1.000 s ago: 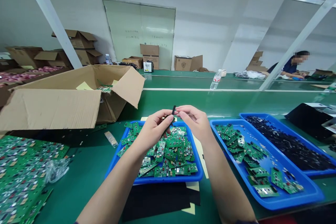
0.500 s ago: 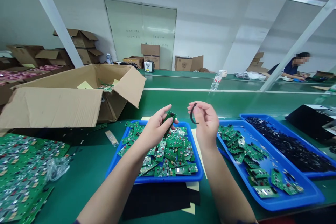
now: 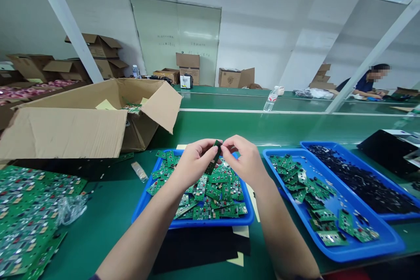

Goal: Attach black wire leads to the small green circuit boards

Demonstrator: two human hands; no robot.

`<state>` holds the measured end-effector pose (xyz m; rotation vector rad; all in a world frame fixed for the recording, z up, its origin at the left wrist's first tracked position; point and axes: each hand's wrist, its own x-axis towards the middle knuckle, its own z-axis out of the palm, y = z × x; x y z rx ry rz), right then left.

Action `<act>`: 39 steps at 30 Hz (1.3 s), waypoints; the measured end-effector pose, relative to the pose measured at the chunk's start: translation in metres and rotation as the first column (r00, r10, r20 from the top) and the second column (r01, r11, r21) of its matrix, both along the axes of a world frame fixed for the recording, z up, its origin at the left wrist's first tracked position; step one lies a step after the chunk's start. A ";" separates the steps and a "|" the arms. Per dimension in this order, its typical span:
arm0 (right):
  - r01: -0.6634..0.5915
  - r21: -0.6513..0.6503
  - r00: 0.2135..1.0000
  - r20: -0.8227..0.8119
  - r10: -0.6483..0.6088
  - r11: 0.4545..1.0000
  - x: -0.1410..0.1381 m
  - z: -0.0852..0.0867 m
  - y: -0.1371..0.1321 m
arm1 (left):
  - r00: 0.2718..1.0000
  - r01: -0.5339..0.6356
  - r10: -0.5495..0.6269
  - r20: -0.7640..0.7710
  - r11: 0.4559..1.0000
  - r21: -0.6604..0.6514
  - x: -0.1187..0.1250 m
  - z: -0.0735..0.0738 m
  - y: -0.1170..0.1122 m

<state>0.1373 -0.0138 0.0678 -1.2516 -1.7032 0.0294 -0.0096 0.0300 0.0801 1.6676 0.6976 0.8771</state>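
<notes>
My left hand (image 3: 198, 162) is closed on a small green circuit board (image 3: 212, 162), which it holds tilted above the middle blue tray (image 3: 250, 214). My right hand (image 3: 241, 157) meets it at the board's upper end, thumb and forefinger pinched together. The thin black strip seen in these fingers a moment earlier is now mostly hidden by them and the board. Below both hands, many loose green circuit boards (image 3: 213, 192) lie heaped in the tray.
At right, one blue tray (image 3: 370, 247) holds more boards, and another (image 3: 337, 146) holds black strips (image 3: 364, 179). Uncut board panels (image 3: 29, 210) and a plastic bag (image 3: 72, 210) lie left, before an open carton (image 3: 65, 133). A bottle (image 3: 271, 99) stands behind; a person (image 3: 364, 85) sits far right.
My right hand has moved left with the black strip, up to the board in my left hand. The two hands, apart before, now meet at the board's upper end.
</notes>
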 end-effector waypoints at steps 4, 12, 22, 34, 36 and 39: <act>0.022 0.011 1.000 0.010 -0.022 1.000 -0.001 -0.001 0.000 | 1.000 -0.019 0.019 0.004 0.999 0.031 0.001 0.002 -0.002; 0.150 0.072 0.979 0.129 -0.158 0.986 -0.007 -0.002 0.001 | 0.993 -0.116 0.114 0.022 0.990 0.078 0.007 -0.002 -0.006; -0.035 -0.168 0.967 -0.253 -0.009 0.985 0.007 0.005 -0.005 | 0.971 -0.135 0.134 0.198 0.991 -0.011 0.002 0.000 -0.004; 0.033 0.048 0.996 -0.079 -0.029 0.998 0.013 0.006 -0.004 | 0.994 -0.022 0.012 0.110 0.995 0.094 0.003 -0.002 -0.006; 0.048 0.147 0.999 -0.009 -0.048 0.988 0.013 0.005 -0.002 | 0.998 0.033 -0.040 0.055 0.992 0.124 0.003 -0.003 -0.005; 0.053 0.294 0.997 0.041 -0.068 0.954 0.011 0.002 0.001 | 0.998 0.058 -0.057 -0.007 0.983 0.172 0.003 -0.004 -0.002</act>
